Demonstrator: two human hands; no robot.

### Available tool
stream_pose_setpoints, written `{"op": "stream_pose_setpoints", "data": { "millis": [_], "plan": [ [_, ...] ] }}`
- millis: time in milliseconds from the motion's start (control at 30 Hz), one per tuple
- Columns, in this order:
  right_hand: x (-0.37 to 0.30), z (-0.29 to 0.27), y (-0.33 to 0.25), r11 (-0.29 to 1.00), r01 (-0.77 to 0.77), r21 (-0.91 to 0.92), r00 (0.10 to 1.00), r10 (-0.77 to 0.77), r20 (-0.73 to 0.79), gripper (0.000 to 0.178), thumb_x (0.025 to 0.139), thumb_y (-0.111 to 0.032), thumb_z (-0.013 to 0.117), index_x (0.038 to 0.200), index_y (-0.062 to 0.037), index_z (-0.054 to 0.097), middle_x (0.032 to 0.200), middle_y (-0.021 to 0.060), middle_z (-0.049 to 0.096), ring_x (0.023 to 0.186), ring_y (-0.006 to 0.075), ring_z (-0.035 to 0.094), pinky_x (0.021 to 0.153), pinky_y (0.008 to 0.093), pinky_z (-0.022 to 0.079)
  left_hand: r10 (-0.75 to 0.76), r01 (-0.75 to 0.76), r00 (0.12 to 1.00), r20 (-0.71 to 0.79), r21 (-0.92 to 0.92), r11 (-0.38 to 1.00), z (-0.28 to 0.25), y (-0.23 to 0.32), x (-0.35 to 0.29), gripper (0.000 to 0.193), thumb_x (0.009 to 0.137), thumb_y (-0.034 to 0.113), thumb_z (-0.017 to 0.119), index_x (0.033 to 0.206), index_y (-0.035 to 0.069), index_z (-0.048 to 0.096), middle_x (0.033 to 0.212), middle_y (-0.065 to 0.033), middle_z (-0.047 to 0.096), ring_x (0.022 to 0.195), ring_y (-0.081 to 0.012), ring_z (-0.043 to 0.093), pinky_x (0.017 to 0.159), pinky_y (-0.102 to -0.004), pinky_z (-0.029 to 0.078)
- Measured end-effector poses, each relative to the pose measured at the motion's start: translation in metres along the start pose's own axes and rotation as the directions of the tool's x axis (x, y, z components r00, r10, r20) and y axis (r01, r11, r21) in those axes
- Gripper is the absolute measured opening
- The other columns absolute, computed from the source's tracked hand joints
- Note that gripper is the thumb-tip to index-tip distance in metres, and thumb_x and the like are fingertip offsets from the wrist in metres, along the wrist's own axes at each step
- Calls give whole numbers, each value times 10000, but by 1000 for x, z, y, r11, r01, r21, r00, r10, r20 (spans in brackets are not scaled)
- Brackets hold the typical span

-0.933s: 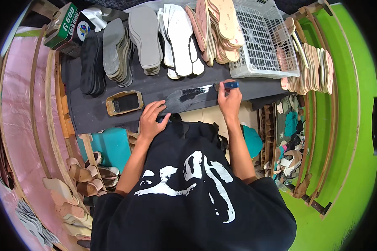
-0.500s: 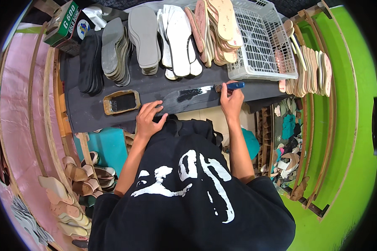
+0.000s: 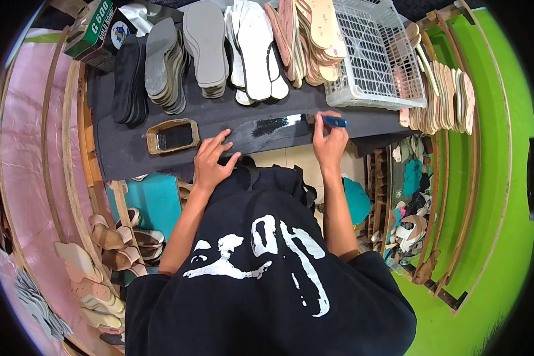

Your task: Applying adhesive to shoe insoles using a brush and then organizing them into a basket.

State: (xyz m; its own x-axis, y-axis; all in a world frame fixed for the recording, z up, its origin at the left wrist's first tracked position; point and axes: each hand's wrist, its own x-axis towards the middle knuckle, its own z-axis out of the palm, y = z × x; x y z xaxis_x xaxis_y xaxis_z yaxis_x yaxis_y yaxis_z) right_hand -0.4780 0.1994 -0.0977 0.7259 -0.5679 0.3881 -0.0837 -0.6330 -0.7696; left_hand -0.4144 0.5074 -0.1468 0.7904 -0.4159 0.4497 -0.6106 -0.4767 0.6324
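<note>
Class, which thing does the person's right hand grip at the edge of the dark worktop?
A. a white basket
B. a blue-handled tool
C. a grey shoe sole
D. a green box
B: the right hand grips a blue-handled tool against the black strip.

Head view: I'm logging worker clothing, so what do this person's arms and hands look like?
Both forearms are bare, with no gloves, rings or watch visible on the left hand or right hand. Short black sleeves belong to a black T-shirt with a white brush-stroke print.
</note>
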Motion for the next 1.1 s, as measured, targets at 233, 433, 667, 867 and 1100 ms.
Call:
{"op": "stream_pose_setpoints", "data": {
  "millis": [233, 433, 667, 867, 1100],
  "plan": [
    [-7, -9, 11, 999, 37, -3, 995, -37, 89, 104, 1012, -35, 750, 1054, 46, 700, 992, 190, 778, 858, 329, 783, 802, 388, 617, -1, 1, 1000, 13, 22, 1000, -1, -5, -4, 294, 740, 166, 974, 936, 30, 802, 1296, -47, 807, 1034, -282, 735, 863, -375, 620],
    [-38, -8, -7, 995, 76, 59, 987, -84, 140, 73, 997, -6, 745, 1056, 25, 715, 1007, 174, 768, 898, 330, 777, 833, 379, 605, 4, -5, 1000, 7, 23, 1000, 1, -5, -3, 292, 744, 179, 971, 934, 33, 803, 1294, -39, 808, 1013, -278, 734, 860, -375, 617],
    [0, -8, 7, 998, 45, 34, 995, -47, 82, 94, 1010, -24, 727, 1076, 41, 708, 1016, 184, 762, 890, 348, 774, 820, 392, 598, -7, 7, 1000, 10, -3, 1000, 0, -2, -2, 310, 735, 141, 969, 953, 27, 781, 1304, -79, 805, 1000, -315, 745, 894, -393, 597],
    [-25, -10, 3, 984, 172, -44, 971, -162, 173, 119, 962, 14, 742, 1071, 23, 696, 973, 189, 711, 867, 400, 694, 790, 434, 564, -13, 13, 1000, -4, -4, 1000, 2, -4, -4, 314, 734, 145, 972, 957, 30, 783, 1291, -82, 811, 1008, -319, 748, 900, -396, 597],
    [-57, 27, -34, 959, 252, 130, 931, -277, 239, 134, 964, 14, 751, 1085, 29, 696, 996, 199, 723, 905, 380, 725, 830, 426, 578, -16, 16, 1000, 3, 8, 1000, 2, -6, -3, 297, 745, 193, 970, 934, 35, 806, 1291, -39, 810, 1020, -285, 736, 897, -381, 605]
  ]
}}
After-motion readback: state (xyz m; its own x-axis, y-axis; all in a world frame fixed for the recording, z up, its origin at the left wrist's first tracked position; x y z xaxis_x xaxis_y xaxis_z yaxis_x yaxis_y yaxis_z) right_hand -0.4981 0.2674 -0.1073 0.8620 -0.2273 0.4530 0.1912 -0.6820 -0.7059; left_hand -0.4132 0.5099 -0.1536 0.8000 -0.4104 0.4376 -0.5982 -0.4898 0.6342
